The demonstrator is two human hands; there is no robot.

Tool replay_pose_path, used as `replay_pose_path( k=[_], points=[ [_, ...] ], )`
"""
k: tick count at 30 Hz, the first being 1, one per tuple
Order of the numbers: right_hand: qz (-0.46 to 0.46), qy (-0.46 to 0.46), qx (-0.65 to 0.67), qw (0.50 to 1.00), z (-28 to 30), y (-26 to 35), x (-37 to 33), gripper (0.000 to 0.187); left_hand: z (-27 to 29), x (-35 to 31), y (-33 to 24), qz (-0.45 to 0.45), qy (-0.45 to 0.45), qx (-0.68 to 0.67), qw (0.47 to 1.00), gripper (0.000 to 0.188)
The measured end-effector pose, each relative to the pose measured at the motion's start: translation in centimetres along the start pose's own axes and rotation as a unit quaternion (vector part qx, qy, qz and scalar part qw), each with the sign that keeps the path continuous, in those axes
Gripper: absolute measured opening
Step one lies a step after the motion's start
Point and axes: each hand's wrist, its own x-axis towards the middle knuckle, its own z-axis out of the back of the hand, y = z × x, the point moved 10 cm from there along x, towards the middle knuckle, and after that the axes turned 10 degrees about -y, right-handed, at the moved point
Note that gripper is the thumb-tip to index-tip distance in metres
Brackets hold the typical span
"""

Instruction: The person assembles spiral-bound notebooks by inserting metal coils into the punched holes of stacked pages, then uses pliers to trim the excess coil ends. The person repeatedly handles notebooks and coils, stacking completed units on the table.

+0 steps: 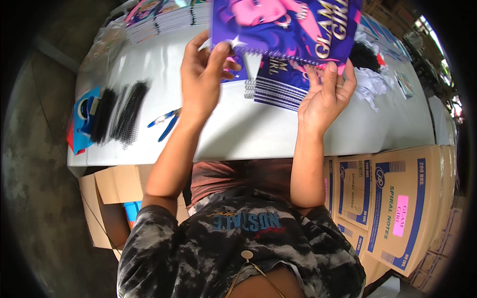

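We hold purple spiral notebook (278, 30) raised over tabletop (238, 131), toward far edge. Our left hand (203, 69) pinches notebook's lower left corner: thumb against cover, other fingers loosely curled, partly open. Our right hand (328, 92) pinches lower right corner, thumb at spiral edge, other fingers bent; contact behind cover hidden. Notebook stack (280, 92) sits beneath, between our hands. Blue-handled pliers (169, 123) lie toward near edge, black coils (130, 111) near left edge.
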Motion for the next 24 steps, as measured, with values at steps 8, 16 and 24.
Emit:
replay_pose_path(
  k=[8,16,24],
  points=[
    [0.053,-0.012,-0.61,0.79,13.0,-5.1,3.4,0.06,-3.9,-2.0,7.9,-0.286,-0.037,0.445,0.848,0.022],
    [0.264,-0.004,-0.367,0.892,8.5,-0.1,-1.5,0.054,2.6,0.6,16.4,-0.28,0.224,0.546,0.757,0.039],
    [0.045,0.213,-0.117,0.969,2.0,-4.9,-8.9,0.034,9.7,5.8,11.6,-0.102,0.021,0.326,0.94,0.02]
  ],
)
